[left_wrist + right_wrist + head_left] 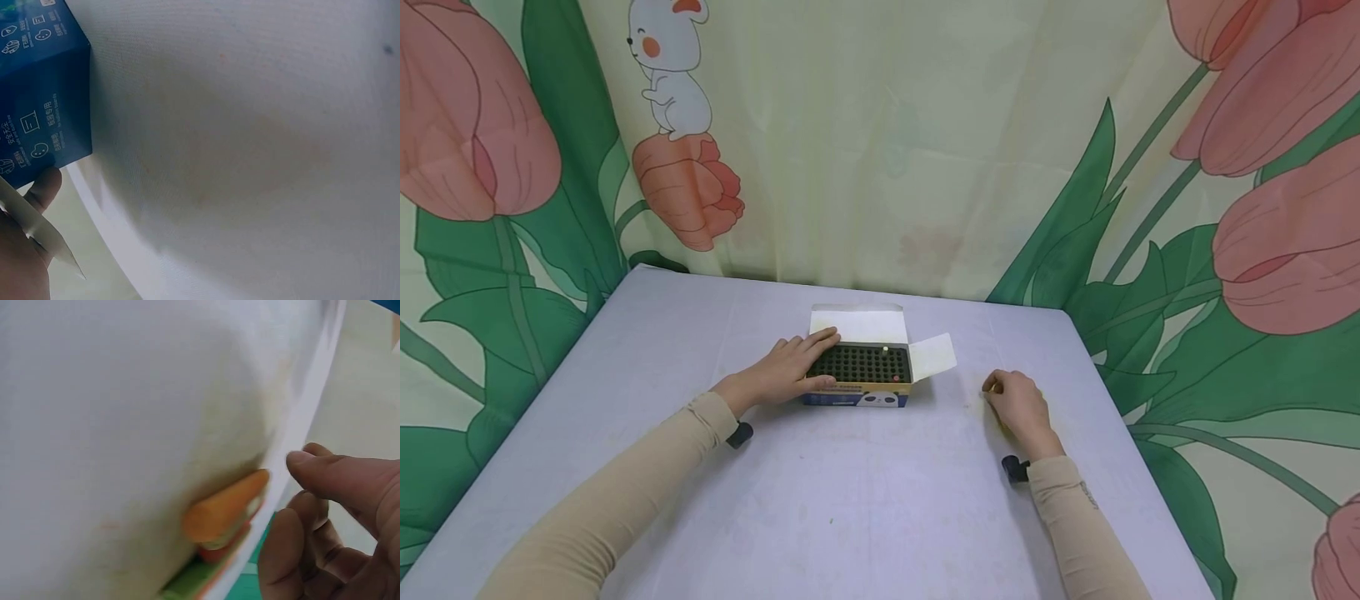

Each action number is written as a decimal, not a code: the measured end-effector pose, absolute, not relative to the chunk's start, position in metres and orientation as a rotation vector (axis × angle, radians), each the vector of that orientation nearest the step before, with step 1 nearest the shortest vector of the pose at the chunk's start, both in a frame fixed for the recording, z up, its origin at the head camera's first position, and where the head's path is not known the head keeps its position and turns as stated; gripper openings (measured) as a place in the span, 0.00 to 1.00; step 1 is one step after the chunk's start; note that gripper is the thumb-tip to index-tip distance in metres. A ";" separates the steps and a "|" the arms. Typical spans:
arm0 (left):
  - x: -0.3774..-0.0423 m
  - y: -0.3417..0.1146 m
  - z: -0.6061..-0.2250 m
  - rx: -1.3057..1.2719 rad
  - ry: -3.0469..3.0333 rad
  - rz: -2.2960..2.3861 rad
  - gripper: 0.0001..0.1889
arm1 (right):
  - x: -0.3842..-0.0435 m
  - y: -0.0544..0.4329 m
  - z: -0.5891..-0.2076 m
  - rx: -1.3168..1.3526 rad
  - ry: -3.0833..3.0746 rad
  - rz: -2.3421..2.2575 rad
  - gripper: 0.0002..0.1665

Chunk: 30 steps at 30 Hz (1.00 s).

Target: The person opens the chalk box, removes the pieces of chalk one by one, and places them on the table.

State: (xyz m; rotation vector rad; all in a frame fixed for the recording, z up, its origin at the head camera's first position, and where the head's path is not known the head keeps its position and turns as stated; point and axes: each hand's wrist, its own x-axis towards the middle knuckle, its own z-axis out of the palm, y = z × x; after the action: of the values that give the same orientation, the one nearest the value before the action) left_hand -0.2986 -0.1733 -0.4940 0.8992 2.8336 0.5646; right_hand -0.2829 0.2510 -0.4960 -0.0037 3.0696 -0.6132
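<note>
An opened blue and yellow cardboard box (pixel 853 398) with a panda print stands on the table. Inside it sits a black holder (pixel 857 363) full of small holes, with one whitish stick (pixel 885 350) and one red-tipped stick (pixel 896 379) showing. My left hand (pixel 786 369) grips the box's left end, fingers along the top, thumb at the front. To the right, my right hand (pixel 1019 407) is curved just over the table, thumb and index close together, nothing visible between them. Beside it lie an orange chalk-like stick (pixel 219 512) and a green one (pixel 187 578), with red and pale ones partly hidden.
White flaps stick out from the box, one at the right (pixel 932 356) and one at the back (pixel 857 323). A white cloth covers the table (pixel 850 517). Behind it hangs a curtain (pixel 880 150) printed with tulips and a rabbit.
</note>
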 end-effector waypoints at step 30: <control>-0.297 -0.173 -0.490 0.910 2.832 0.570 0.44 | -0.295 0.122 -0.412 -0.308 3.182 -0.984 0.13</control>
State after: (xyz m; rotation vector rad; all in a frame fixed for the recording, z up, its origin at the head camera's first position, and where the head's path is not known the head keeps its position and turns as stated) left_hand -0.2965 -0.1727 -0.4904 0.9099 2.8320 0.5704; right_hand -0.2951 0.1222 -0.4125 -0.3079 3.1825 -0.9842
